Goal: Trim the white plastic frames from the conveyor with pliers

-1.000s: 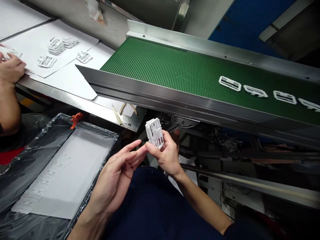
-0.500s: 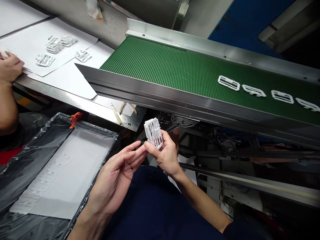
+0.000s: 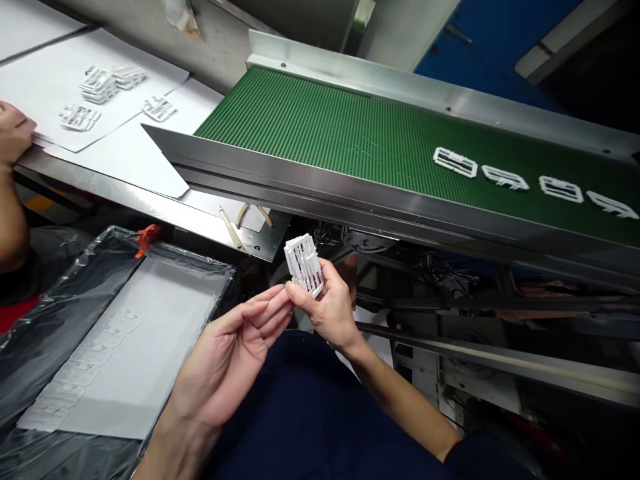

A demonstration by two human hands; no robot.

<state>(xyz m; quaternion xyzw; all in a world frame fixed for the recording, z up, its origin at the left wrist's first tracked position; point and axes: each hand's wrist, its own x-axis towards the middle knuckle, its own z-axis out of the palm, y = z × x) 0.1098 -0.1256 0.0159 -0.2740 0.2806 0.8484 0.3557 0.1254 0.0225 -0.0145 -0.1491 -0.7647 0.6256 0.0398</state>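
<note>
In front of my body, my right hand grips a small stack of white slotted plastic parts between thumb and fingers. The stack is tilted, with its slots facing me. Palm up, my left hand lies just left of it, fingers stretched out and held together. Its fingertips meet the right thumb near the stack's lower edge; whether they touch the parts I cannot tell. Similar white frames lie in a row on the green conveyor belt.
White sheets on the metal table carry several piles of white parts. Side cutters rest near the table corner. A plastic-lined crate holds a sheet over rows of parts. Another person's hand is at far left.
The view has shifted slightly, so the table and belt sit a little further left and up. Both hands keep nearly the same pose, with the left thumb slightly lower.
</note>
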